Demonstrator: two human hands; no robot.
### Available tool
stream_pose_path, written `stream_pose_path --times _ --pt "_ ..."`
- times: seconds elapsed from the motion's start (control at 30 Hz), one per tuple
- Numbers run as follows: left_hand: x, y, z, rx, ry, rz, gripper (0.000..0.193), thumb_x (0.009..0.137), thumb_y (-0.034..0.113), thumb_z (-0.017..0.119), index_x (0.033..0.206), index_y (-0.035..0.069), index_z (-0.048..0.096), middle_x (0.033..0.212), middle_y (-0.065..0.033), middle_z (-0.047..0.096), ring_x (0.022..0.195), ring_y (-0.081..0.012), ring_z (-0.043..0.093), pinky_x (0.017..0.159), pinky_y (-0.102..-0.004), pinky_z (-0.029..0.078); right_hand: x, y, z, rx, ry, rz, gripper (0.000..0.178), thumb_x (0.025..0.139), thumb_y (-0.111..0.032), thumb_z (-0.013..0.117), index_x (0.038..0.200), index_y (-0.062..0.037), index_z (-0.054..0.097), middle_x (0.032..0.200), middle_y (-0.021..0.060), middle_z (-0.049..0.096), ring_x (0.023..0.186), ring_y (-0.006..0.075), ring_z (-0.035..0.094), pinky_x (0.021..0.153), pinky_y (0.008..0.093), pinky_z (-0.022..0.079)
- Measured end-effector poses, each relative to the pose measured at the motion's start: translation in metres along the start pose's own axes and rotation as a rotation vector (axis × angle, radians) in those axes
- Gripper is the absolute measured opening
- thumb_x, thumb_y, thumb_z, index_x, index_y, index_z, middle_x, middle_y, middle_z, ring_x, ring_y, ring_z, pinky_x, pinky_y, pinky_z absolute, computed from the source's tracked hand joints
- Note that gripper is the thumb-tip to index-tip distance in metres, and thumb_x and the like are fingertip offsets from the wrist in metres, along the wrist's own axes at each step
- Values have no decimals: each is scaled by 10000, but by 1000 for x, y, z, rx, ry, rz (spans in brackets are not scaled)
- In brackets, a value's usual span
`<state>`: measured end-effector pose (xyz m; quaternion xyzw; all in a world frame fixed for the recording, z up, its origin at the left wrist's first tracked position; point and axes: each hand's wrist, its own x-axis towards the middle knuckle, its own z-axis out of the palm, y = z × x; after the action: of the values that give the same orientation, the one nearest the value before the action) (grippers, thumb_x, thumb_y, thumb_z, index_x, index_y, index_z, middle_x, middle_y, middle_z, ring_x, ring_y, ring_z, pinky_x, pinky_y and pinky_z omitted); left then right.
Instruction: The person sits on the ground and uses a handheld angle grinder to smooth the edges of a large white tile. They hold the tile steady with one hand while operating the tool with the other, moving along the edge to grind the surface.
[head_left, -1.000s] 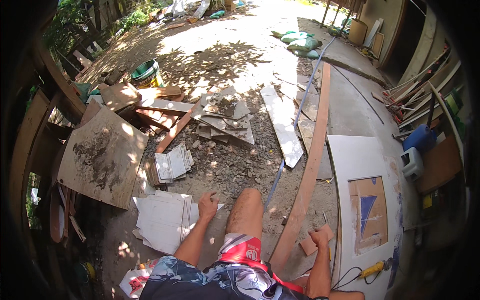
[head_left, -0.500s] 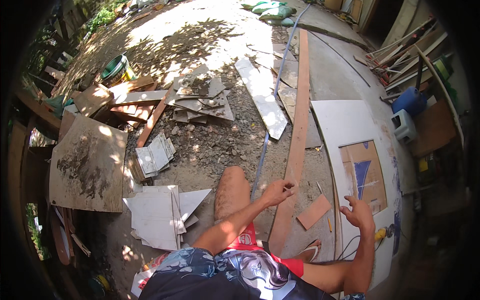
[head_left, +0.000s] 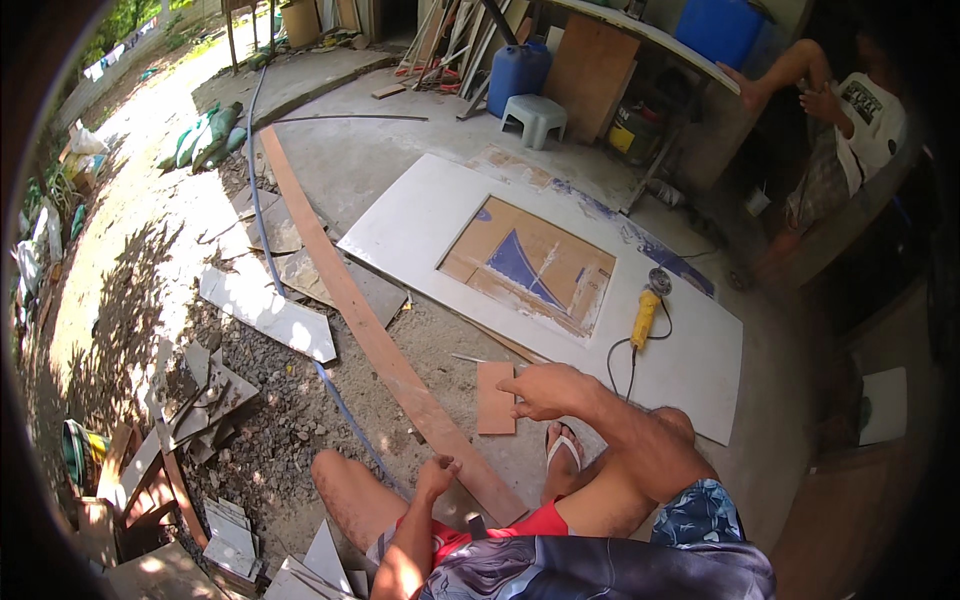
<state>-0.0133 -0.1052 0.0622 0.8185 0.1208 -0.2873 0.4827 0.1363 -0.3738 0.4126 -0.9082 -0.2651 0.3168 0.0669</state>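
Observation:
My right hand point(head_left: 548, 391) reaches over the right edge of a small rectangular brown board point(head_left: 490, 402) on the ground, its finger and thumb apart with the tips at that edge. Whatever lies beneath the palm is hidden. My left hand point(head_left: 437, 477) is curled in front of my body, next to the near end of a long reddish wooden plank point(head_left: 372, 335). Whether anything is between its fingers cannot be made out. A thin pale tool point(head_left: 466, 357) lies just beyond the small board.
A white door panel point(head_left: 410, 215) with a cardboard-filled opening lies to the right, a yellow angle grinder point(head_left: 645, 318) on it. Broken tiles point(head_left: 215, 395) and a blue hose point(head_left: 262, 225) are at left. A person point(head_left: 865, 130) sits at far right, near a grey stool point(head_left: 535, 118).
My view has swung right. My right hand has gone from hovering over the panel's edge to the small board. My left hand has drawn back toward my lap. The pencil beside the board is out of sight.

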Motion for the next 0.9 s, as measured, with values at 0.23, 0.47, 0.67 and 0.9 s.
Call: stream_pose_path --times 0.23,0.47,0.67,0.9 --pt "10 -13 -5 36 -26 4 563 956 341 819 1345 -63 770 1165 -228 838 1049 -299 817 951 -402 614 6 -11 20 -7 -31 -44 429 954 -370 789 1269 -83 744 1141 204 810 1107 425 776 898 570 622" --pt "4 -4 1 141 -89 8 629 935 500 800 1305 -8 808 1277 -264 801 1223 -393 774 1090 -452 576 11 -17 19 -30 -72 -35 432 984 -314 752 1350 -87 729 1113 246 805 1063 449 782 872 576 624" --pt "5 -9 -3 141 -47 6 651 932 521 796 1321 -2 801 1275 -257 803 1221 -392 773 1088 -453 574 12 -15 23 -28 -43 -67 407 973 -333 745 1300 -91 752 1117 238 808 1070 440 784 878 571 628" --pt "6 -10 -2 133 -58 25 655 934 531 806 1317 -1 801 1259 -238 813 1186 -372 787 1062 -447 586 5 -16 14 16 -12 -63 383 972 -354 770 1239 -79 771 1135 223 810 1090 433 784 892 566 634"
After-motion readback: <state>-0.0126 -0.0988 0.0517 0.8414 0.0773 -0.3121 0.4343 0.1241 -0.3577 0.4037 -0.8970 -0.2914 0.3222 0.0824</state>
